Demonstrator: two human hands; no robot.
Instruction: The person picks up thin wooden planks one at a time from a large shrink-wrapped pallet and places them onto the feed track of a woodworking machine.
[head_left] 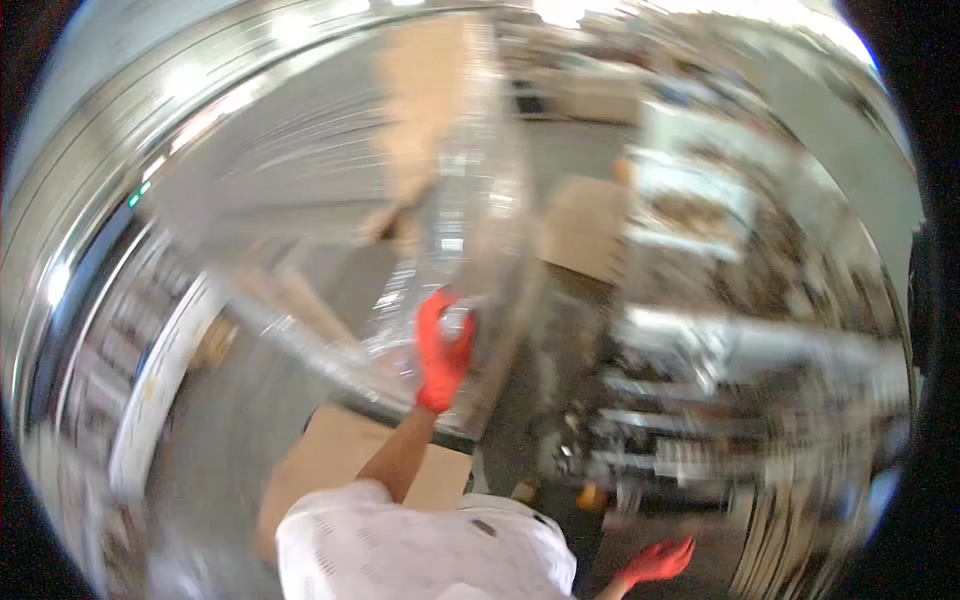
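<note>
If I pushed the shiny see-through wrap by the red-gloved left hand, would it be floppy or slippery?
The shiny wrap by the red-gloved left hand would probably be floppy, because it looks thin and see-through. Its glossy streaks suggest it might feel slippery too. Blur hides whether the hand touches it.

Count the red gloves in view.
2: left glove, in front of shiny plastic wrap; right glove, near the bottom edge, right of the white shirt. Blur could hide others.

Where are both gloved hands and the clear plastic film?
Left gloved hand (pixel 442 360): head view, glove's middle.
Right gloved hand (pixel 658 562): head view, glove's middle.
Clear plastic film (pixel 452 243): head view, shiny stretch.
</note>
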